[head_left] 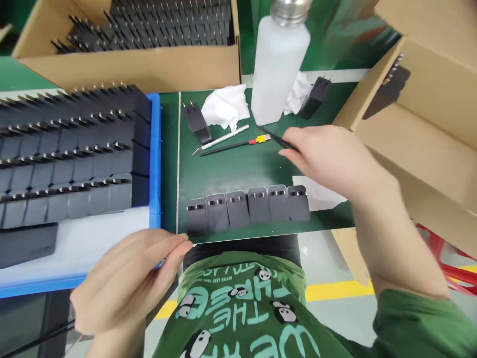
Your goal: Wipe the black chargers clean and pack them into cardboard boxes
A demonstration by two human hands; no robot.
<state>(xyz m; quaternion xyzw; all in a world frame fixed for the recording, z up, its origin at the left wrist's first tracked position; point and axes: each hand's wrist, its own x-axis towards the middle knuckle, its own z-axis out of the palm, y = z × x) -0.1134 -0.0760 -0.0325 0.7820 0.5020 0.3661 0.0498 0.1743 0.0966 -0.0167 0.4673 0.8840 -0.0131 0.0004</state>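
Observation:
Several black power adapters with two metal prongs each stand in a row near the front edge of the green work surface. My left hand is at that edge, just left of the row's end. Its thumb and forefinger are pinched together; whether anything is between them I cannot make out. Right of the row and farther back, my right hand grips a thin black pointed tool that looks like tweezers. The tip points left, close to the USB plug of a short black cable. A silver craft knife lies behind the cable.
On the left, a blue tray is packed with adapters. Behind it stands a cardboard box of more adapters. A white bottle, crumpled wipes and two loose adapters are at the back. An open carton occupies the right.

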